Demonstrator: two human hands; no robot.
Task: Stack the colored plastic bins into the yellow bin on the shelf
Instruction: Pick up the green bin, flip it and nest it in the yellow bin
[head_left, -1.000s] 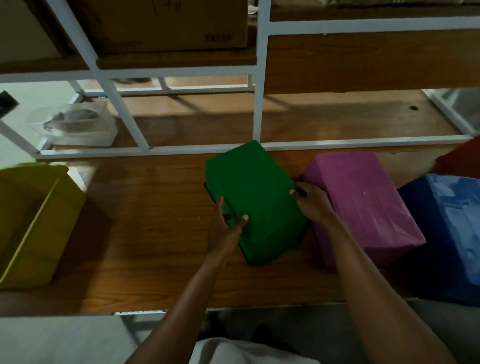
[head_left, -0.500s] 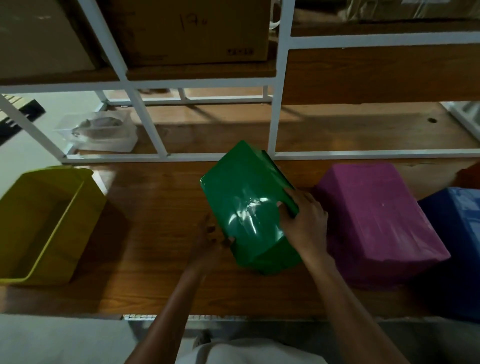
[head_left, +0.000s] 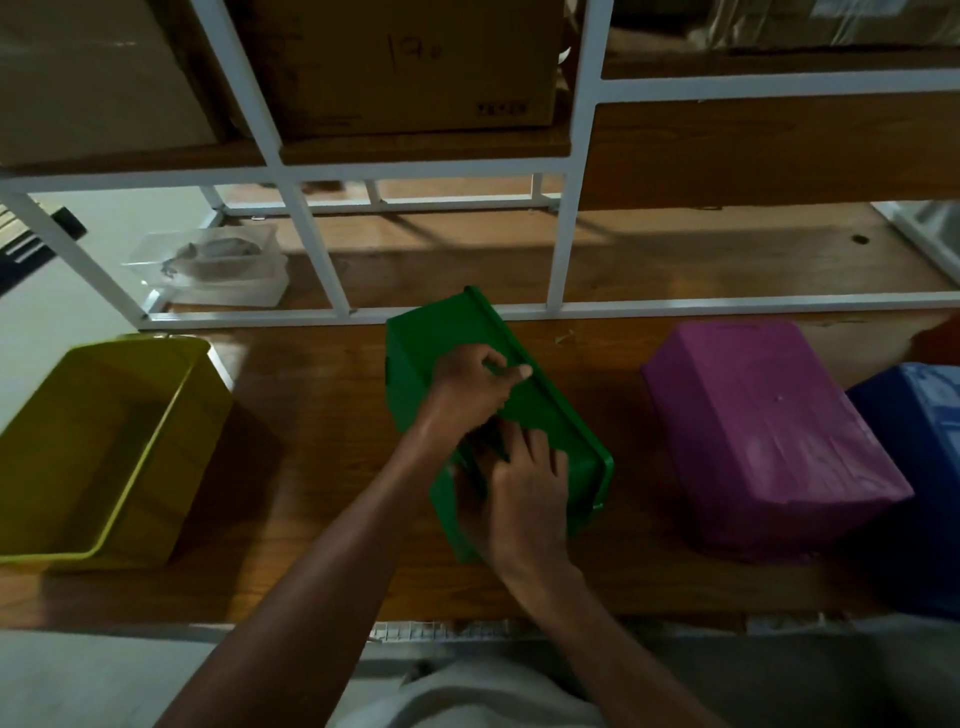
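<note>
The green bin (head_left: 426, 343) is tipped over at the middle of the wooden shelf board (head_left: 322, 467), its rim running along its right edge. My left hand (head_left: 467, 389) grips that rim near the middle, thumb on top. My right hand (head_left: 524, 493) holds the bin's near end, fingers laid over it. To the left, the yellow bin (head_left: 200, 415) stands upright with its mouth open and nothing inside. At the right a purple bin (head_left: 769, 431) lies upside down, and a blue bin (head_left: 919, 441) sits beside it at the frame's edge.
A white metal shelf frame (head_left: 563, 239) rises behind the bins. A clear plastic tub (head_left: 218, 270) sits at the back left. Cardboard boxes (head_left: 405, 62) fill the shelf above. Bare board lies between the yellow and green bins.
The green bin has been turned from upside down onto its side, rim now showing. My left hand moved up onto the rim; my right hand shifted to the near end.
</note>
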